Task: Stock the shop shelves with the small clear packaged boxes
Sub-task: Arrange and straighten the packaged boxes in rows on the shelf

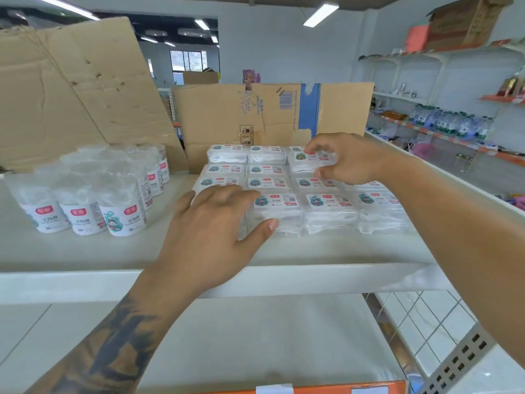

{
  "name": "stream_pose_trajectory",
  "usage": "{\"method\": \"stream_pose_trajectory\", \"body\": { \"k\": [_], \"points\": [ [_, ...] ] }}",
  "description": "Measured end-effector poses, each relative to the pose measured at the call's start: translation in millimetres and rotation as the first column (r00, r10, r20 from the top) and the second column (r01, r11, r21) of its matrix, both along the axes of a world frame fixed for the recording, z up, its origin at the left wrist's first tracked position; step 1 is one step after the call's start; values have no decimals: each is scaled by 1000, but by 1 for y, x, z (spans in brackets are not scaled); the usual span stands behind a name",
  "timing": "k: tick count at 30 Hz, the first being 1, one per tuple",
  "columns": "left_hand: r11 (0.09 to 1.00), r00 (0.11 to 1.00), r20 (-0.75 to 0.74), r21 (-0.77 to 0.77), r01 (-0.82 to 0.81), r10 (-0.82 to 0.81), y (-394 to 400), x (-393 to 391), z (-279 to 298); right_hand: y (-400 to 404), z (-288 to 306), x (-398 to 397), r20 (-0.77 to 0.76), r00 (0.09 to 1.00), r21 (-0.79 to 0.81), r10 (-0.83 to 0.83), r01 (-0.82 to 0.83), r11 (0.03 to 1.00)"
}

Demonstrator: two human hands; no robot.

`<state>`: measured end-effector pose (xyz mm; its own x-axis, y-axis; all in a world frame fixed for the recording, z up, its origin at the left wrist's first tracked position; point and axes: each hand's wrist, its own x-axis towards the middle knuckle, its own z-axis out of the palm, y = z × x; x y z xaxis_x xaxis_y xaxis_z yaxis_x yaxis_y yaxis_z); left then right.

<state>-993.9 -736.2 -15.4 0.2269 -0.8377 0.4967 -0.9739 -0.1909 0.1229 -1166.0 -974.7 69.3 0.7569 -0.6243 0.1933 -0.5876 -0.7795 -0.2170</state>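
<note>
1. A block of small clear boxes (287, 189) is seen on the white shelf (85, 251), laid flat in rows, each lid bearing a white label with a green cartoon figure and a red mark.
2. One box (311, 162) at the back right of the block is gripped by the right hand (345, 160): the fingers (318, 146) are curled over its far edge and the thumb is set against its near edge. This box sits higher than the boxes around it, on top of another box.
3. The left hand (210, 231) is laid on the front left of the block, with its fingers (224, 191) spread and nearly straight across the lids. Its thumb (265, 226) is pressed against the front side of the front-row box (277, 209) just right of those fingers.
4. The remaining front-row boxes are seen right of the left thumb and below the right wrist; they are touched by neither hand.
5. A cluster of clear round tubs (93, 194) with white and red labels is found on the same shelf, well left of the left fingers and apart from the boxes.
6. A brown cardboard carton (270, 115) is stood behind the block, just beyond the right fingertips, and a large flat sheet of cardboard (71, 89) is propped behind the tubs.
7. Far beyond the right hand, wall shelves with rows of water bottles (451, 123) are seen.
8. A tattooed left forearm (113, 342) is seen crossing the shelf's front edge.
</note>
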Motion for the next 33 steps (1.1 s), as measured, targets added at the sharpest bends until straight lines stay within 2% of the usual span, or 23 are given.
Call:
{"method": "stream_pose_trajectory", "body": {
  "k": [6,14,17,23,26,30,33],
  "points": [
    [1000,1000,-2,-14,9,-9,-1,1,-2,-5,-4,4,-9,1000,19,12,-11,1000],
    [998,998,-53,-64,29,-32,1,3,-5,8,-13,4,9,999,18,-53,53,998],
    [997,999,-42,-75,27,-30,2,2,-5,27,-16,-1,78,996,-3,-39,39,999],
    [994,1000,-5,-113,4,-5,-2,1,-8,72,-43,-11,273,962,-248,9,61,967],
    [982,1000,11,-191,11,-10,-2,0,-8,109,-61,-15,351,936,-344,15,114,932],
    [935,996,86,-352,44,-15,15,-9,-14,153,-90,-23,387,922,-437,13,171,883],
    [912,992,125,-405,65,-15,43,-16,-33,181,-106,-29,404,915,-473,6,203,857]
  ]
}}
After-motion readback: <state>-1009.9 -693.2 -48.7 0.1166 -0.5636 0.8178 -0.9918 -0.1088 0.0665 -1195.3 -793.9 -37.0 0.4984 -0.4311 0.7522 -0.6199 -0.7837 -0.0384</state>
